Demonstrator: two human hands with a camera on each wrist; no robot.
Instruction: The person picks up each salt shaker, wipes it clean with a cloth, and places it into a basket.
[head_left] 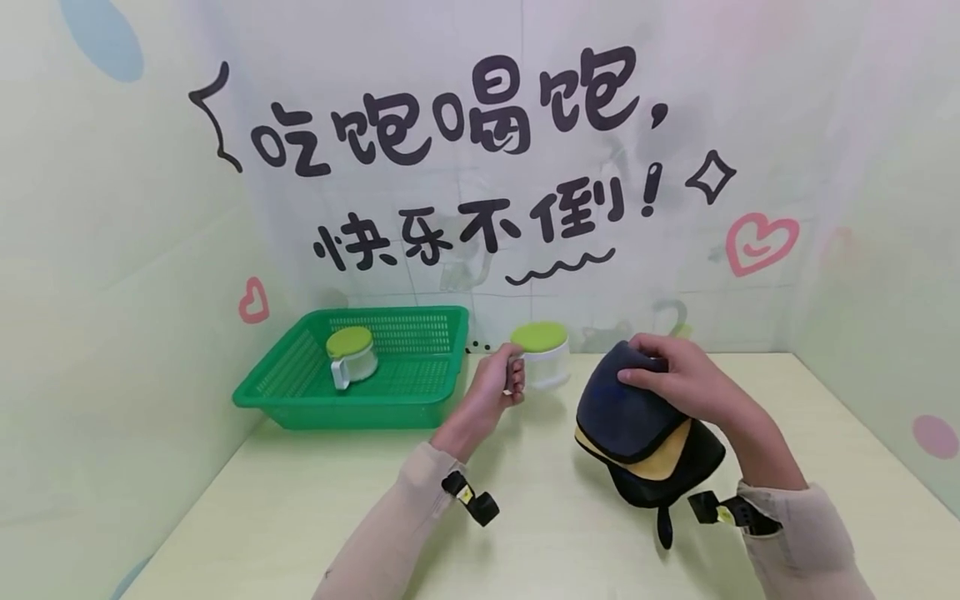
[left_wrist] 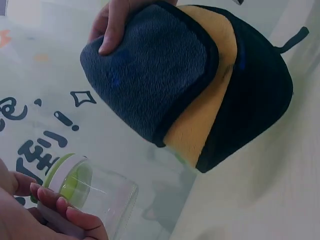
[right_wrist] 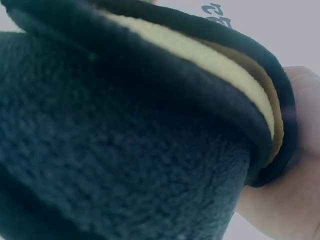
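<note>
My left hand (head_left: 497,379) grips the handle of a clear jar (head_left: 547,368) with a light green lid and white rim; whether its base touches the table cannot be told. To its right, my right hand (head_left: 693,383) pinches a folded cleaning cloth (head_left: 626,408) by its upper edge. The cloth is plush navy with a yellow layer, black edging and a hanging loop (head_left: 664,527). In the left wrist view the cloth (left_wrist: 150,75) hangs above the jar (left_wrist: 112,200), apart from it. Cloth (right_wrist: 125,140) fills most of the right wrist view, hiding most fingers.
A green plastic basket (head_left: 352,412) stands at the back left of the pale table (head_left: 540,517). Inside it sits a second jar (head_left: 360,362) with a green lid and white handle. A printed wall sheet (head_left: 450,300) closes off the back, and side walls flank the table.
</note>
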